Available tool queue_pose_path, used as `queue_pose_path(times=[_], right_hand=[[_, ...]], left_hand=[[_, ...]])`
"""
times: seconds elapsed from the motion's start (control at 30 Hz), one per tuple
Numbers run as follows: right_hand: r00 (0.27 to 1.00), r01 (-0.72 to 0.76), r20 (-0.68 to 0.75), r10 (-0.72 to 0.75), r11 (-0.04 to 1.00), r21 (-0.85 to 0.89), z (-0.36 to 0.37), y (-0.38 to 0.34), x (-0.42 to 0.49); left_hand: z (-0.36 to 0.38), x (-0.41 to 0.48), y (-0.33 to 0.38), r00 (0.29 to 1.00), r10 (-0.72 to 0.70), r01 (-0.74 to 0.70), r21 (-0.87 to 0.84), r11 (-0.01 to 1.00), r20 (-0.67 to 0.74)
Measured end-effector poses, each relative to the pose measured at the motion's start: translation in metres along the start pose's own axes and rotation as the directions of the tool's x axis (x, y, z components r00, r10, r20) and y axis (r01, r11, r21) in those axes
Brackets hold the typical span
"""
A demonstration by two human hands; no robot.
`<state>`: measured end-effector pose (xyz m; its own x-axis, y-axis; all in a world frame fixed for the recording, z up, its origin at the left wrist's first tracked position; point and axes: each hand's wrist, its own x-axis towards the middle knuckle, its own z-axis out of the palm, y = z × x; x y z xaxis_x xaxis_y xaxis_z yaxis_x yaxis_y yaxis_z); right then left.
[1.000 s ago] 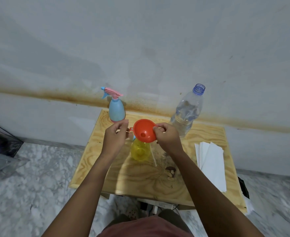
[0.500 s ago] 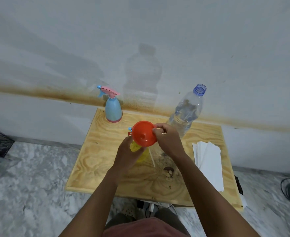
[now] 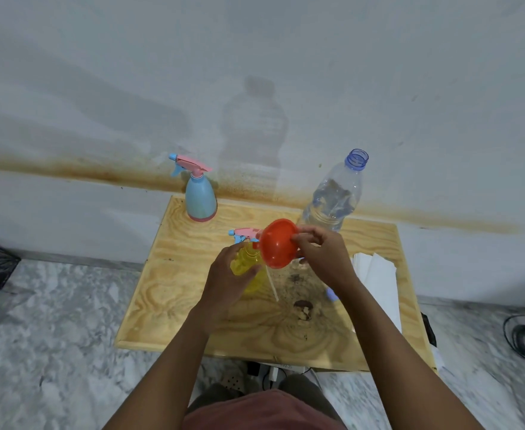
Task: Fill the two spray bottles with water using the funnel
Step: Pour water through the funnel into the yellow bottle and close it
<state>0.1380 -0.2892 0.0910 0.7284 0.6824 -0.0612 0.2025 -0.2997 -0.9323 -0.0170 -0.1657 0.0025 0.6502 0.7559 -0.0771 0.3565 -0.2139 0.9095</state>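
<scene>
Funnel (image 3: 278,243): smooth orange plastic, round cone, held between both hands, just above yellow bottle (image 3: 247,263). Wide mouth tilts up toward camera; spout hidden behind bowl. R hand (image 3: 323,256): thumb + fingertips pinch funnel rim, wrist bent inward. L hand (image 3: 224,274): fingers curled round translucent yellow bottle, long axis approx. vertical, on wood-grain table (image 3: 174,274). Blue spray bottle (image 3: 200,197), pear-shaped, pink trigger head on, stands beyond L hand. Clear ribbed water bottle (image 3: 335,197), neck open, stands beyond R hand. White paper sheets (image 3: 379,274) lie right of R wrist.

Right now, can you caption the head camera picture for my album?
Left hand grips the yellow spray bottle; right hand holds the orange funnel.
</scene>
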Motion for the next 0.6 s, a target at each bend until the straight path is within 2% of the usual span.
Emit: queue_pose_path(times=[0.07,0.13,0.23,0.33,0.4,0.47,0.6], right_hand=[[0.999,-0.04,-0.035,0.041,0.999,0.024,-0.011,0.011,-0.004],[0.995,-0.027,-0.099,0.018,0.995,-0.094,-0.016,0.03,-0.009],[0.986,0.05,-0.134,-0.101,0.94,-0.338,-0.012,0.062,-0.021],[0.966,0.172,-0.08,-0.244,0.847,-0.503,0.0,0.09,-0.033],[0.954,0.198,-0.067,-0.291,0.785,-0.587,0.008,0.103,-0.04],[0.952,0.2,-0.05,-0.302,0.738,-0.645,0.013,0.113,-0.044],[0.974,0.133,-0.035,-0.225,0.687,-0.715,0.019,0.134,-0.044]], left_hand=[[-0.001,0.0,0.0,1.0,-0.012,0.012,-0.021,1.0,0.0],[-0.001,0.0,-0.001,1.0,-0.02,0.02,-0.026,0.999,0.003],[-0.001,0.0,0.001,1.0,-0.024,0.024,-0.02,0.999,0.002],[-0.002,0.001,0.002,0.999,-0.036,0.036,-0.046,0.998,0.008],[-0.002,0.001,0.0,0.999,-0.034,0.034,-0.072,0.997,0.011],[-0.002,0.001,-0.001,0.999,-0.035,0.035,-0.076,0.996,0.007],[-0.004,0.001,-0.002,0.998,-0.064,0.064,-0.087,0.994,0.007]])
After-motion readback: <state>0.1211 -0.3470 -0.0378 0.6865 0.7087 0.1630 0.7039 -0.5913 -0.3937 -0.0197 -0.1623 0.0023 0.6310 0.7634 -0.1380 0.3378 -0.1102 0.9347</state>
